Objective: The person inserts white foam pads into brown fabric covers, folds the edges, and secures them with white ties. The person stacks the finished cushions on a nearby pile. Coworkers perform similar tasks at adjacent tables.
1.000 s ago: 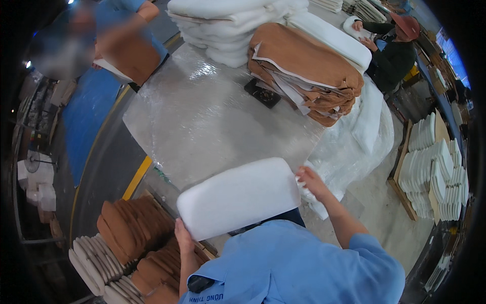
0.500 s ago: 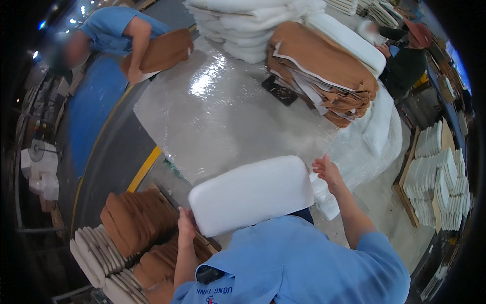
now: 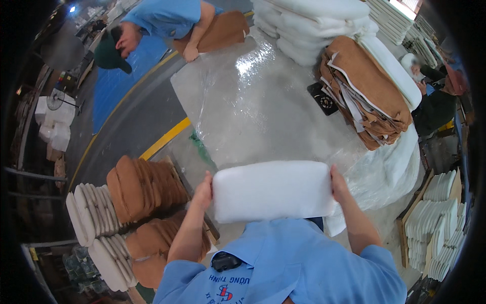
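A white cushion pad (image 3: pixel 272 190), rounded at the corners, is held level in front of my body at the near edge of the table. My left hand (image 3: pixel 204 190) presses against its left end and my right hand (image 3: pixel 338 183) against its right end, so the pad sits between both palms. Beyond it lies the table (image 3: pixel 243 121), its top wrapped in clear, shiny plastic film. On the table's right side is a pile of brown fabric covers (image 3: pixel 377 76) with white edges, next to a small black object (image 3: pixel 322 99).
White padding (image 3: pixel 314 25) is stacked at the far side. A co-worker (image 3: pixel 167 20) leans on a brown cushion (image 3: pixel 223 31) at the far left. Brown and white cushions (image 3: pixel 144 187) stand on a pallet at my left, white pads (image 3: pixel 430 218) at my right. Another person (image 3: pixel 435 101) is far right.
My right hand has closed in from beside the pad onto its right end. The pad, tilted before, is now level. My view has shifted, so the surroundings sit farther right.
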`<action>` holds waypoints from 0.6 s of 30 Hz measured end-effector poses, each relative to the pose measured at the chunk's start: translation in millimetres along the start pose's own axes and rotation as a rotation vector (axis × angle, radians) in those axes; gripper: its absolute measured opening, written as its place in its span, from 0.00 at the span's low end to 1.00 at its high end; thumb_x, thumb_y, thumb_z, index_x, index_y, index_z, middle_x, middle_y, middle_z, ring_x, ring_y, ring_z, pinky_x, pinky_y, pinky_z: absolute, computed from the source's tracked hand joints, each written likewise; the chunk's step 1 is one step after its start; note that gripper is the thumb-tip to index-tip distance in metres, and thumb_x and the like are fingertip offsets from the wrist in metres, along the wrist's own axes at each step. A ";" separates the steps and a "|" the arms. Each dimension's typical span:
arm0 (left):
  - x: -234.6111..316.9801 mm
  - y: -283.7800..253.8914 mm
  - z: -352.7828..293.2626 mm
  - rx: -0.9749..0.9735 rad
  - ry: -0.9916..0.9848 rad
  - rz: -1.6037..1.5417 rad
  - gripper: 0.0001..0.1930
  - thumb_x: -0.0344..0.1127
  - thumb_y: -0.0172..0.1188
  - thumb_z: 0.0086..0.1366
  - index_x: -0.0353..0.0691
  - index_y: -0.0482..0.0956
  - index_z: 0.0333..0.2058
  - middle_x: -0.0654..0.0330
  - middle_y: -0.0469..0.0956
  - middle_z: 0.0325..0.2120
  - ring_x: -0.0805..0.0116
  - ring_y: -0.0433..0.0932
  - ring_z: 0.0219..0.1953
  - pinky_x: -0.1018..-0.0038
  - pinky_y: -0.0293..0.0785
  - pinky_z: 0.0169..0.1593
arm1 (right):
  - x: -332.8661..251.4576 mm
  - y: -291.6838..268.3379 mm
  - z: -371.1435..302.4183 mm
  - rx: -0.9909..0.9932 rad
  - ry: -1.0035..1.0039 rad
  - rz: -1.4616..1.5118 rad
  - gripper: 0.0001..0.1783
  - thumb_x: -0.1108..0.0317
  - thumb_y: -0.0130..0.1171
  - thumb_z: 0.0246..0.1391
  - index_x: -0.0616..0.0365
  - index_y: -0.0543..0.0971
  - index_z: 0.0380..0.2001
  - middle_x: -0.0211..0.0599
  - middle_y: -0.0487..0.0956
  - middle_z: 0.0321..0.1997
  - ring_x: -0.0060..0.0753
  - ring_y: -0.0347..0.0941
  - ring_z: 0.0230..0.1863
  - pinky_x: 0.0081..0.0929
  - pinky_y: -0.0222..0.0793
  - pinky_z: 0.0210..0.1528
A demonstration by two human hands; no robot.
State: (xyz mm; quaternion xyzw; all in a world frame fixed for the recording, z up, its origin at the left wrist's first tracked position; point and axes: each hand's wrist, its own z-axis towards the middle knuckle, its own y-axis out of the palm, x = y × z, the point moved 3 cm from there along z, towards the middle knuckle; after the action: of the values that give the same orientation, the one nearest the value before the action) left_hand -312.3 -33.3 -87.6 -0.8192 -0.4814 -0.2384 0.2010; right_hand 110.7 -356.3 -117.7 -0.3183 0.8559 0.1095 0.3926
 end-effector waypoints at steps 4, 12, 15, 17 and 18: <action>10.8 27.6 -27.0 0.179 0.216 -0.283 0.29 0.59 0.48 0.80 0.33 0.80 0.47 0.56 0.84 0.41 0.65 0.82 0.43 0.66 0.77 0.49 | -24.5 19.3 -31.9 0.124 -0.136 0.017 0.44 0.32 0.43 0.72 0.70 0.80 0.51 0.42 0.83 0.48 0.33 0.76 0.48 0.34 0.71 0.56; 17.8 20.9 -76.4 0.043 0.634 -0.423 0.21 0.47 0.51 0.79 0.32 0.81 0.42 0.58 0.81 0.37 0.68 0.78 0.42 0.68 0.73 0.49 | -49.3 13.7 -79.2 0.019 -0.520 0.246 0.33 0.43 0.45 0.74 0.66 0.83 0.44 0.37 0.84 0.39 0.29 0.77 0.43 0.29 0.70 0.50; 11.0 15.4 -68.3 0.062 0.537 -0.471 0.18 0.43 0.53 0.78 0.32 0.82 0.42 0.59 0.81 0.37 0.67 0.77 0.41 0.65 0.73 0.49 | -41.0 16.5 -75.6 0.016 -0.556 0.235 0.31 0.45 0.49 0.73 0.67 0.85 0.39 0.39 0.85 0.37 0.31 0.79 0.40 0.30 0.73 0.48; 40.5 -0.5 -82.8 0.044 0.531 0.093 0.17 0.41 0.54 0.77 0.32 0.83 0.47 0.56 0.83 0.41 0.63 0.80 0.45 0.64 0.74 0.53 | -42.0 20.4 -73.8 0.037 -0.528 0.204 0.32 0.45 0.47 0.72 0.67 0.84 0.39 0.41 0.86 0.37 0.33 0.80 0.41 0.31 0.73 0.49; 57.5 0.2 -94.3 0.187 0.710 0.316 0.16 0.40 0.55 0.76 0.33 0.83 0.50 0.52 0.84 0.45 0.60 0.80 0.49 0.64 0.74 0.55 | -41.6 18.2 -72.9 0.029 -0.522 0.182 0.32 0.46 0.47 0.72 0.68 0.85 0.40 0.42 0.86 0.38 0.33 0.81 0.41 0.31 0.73 0.50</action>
State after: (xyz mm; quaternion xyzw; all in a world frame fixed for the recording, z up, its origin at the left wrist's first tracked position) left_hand -306.4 -46.2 21.9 -0.7280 -0.2696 -0.4281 0.4627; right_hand 75.7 -354.9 -39.3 -0.1954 0.7522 0.2105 0.5930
